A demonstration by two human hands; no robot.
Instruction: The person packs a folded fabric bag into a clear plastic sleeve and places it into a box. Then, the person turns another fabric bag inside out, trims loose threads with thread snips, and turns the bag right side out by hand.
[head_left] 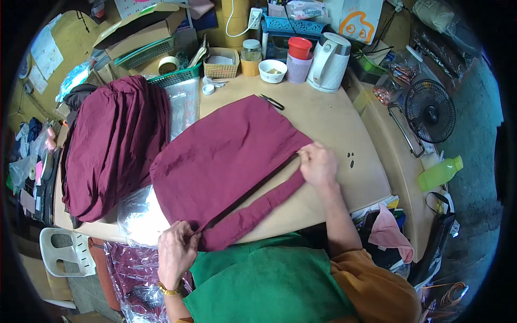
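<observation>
A maroon cloth piece [231, 153] lies flat on the table, with a narrow band of the same fabric [258, 215] along its near side. The band joins it at both ends, leaving a long gap between them. My left hand [179, 248], a gold-coloured bracelet at its wrist, pinches the near left corner where band and cloth meet. At the right corner, the fingers of my right hand [319, 166] are closed on the cloth's edge. Black thread snips [272, 102] rest just beyond the cloth's far edge.
A tall pile of maroon cloth [113, 145] stands on the left. Along the back are a white electric kettle [329, 62], a white bowl [272, 71], a jar [251, 57] and a basket [221, 63]. A black fan [430, 111] and a green bottle [440, 173] are at the right.
</observation>
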